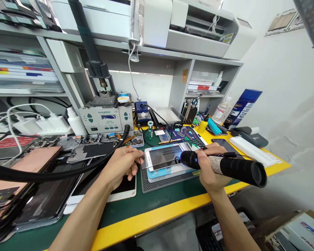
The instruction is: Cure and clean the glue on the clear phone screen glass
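My right hand (211, 167) is wrapped round a black flashlight (237, 169), its lit head aimed left with a blue-violet glow. Beneath that light lies a white-framed phone (161, 157) with a grey screen area, resting on a light-blue pad (159, 173). A thin see-through sheet (172, 161) appears tilted over the phone. My left hand (127, 164) is closed, thumb and finger pinched at the sheet's left corner; part of the grip is hidden. Under that hand sits a white tablet (129, 191) with a dark screen.
A black hose (102, 162) arcs across the left side from a hot-air station (107, 118). Phone parts and a pink panel (28, 164) crowd the left. A dark mesh mat (151, 185) lies under the pad. Bottles and a blue spray can (242, 108) stand at right.
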{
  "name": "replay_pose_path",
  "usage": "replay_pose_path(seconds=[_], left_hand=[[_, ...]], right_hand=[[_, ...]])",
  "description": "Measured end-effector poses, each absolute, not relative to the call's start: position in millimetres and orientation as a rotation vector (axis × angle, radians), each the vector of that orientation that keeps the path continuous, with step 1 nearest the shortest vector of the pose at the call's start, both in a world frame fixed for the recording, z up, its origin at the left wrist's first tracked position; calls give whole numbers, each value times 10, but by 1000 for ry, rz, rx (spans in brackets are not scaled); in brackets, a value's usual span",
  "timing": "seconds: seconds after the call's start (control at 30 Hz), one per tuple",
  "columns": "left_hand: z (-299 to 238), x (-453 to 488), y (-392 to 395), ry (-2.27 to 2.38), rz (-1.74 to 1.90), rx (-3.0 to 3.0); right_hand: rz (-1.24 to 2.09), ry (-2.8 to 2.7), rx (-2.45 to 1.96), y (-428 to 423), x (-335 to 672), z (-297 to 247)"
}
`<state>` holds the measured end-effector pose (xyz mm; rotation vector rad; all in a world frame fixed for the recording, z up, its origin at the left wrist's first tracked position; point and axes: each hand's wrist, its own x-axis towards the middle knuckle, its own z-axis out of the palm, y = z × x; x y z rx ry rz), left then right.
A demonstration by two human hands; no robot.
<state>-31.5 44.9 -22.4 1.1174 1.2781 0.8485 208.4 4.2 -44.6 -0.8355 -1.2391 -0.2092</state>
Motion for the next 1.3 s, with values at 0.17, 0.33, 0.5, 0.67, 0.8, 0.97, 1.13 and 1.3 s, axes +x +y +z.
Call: replay_pose_path(seconds=[0.17,0.33,0.5,0.67,0.8,0.97,1.13,1.3], left_hand=[[-200,-291,443,1283,835,1119],[-182,-294,434,1282,829,1121],[-197,-302,446,1274,830,1128],[-210,-304,453,1268,833,1135],[-208,-304,446,1276,827,1136],[-197,-299,434,1282,826,1140],[-209,-303,436,1278,829,1139],[-214,-301,438,1267,833,1139]], right_hand=[[-190,-1251,-830,32,2091,-443],[-191,-1261,-814,33,2098,-433],[-195,-1265,-817,35,2092,-424],[-209,-1261,-816,28,2091,-422],[-207,-1254,-822,27,2088,-432],[-195,-1223,-831,33,2083,-458],[-172,-1159,-884,78,2110,-198],[25,-1301,-1059,342,2069,256]])
